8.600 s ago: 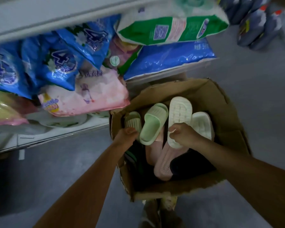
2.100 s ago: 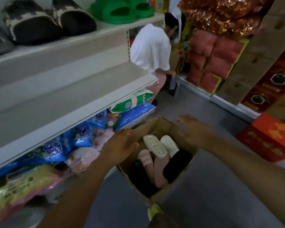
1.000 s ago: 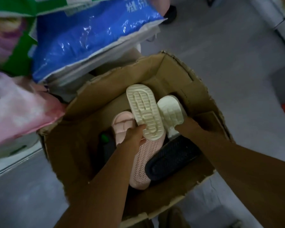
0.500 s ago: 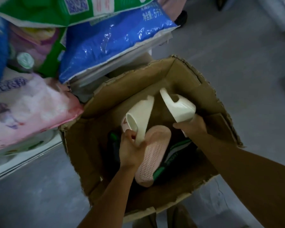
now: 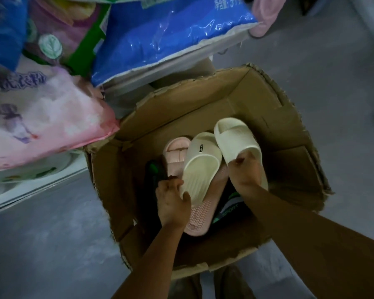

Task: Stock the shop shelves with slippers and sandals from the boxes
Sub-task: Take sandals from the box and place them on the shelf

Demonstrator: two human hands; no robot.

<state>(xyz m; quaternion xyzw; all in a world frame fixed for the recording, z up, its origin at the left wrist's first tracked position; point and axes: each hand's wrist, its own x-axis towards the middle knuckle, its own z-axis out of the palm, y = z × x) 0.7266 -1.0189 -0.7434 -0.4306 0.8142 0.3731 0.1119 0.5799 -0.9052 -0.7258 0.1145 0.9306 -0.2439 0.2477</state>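
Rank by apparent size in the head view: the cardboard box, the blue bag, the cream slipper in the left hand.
1. cardboard box
2. blue bag, partly cut off by the frame, so its full size is unsure
3. cream slipper, gripped by the left hand

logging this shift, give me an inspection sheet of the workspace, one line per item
surface: grey floor, with the torn cardboard box standing on it.
job's things: two cream slippers above a pink slipper and dark sandals in the box.
clutter: nothing seen.
grippers: left hand grips one cream slipper; right hand grips the other.
cables: nothing seen.
surroundings: low shelf with a blue bag and a pink bag.
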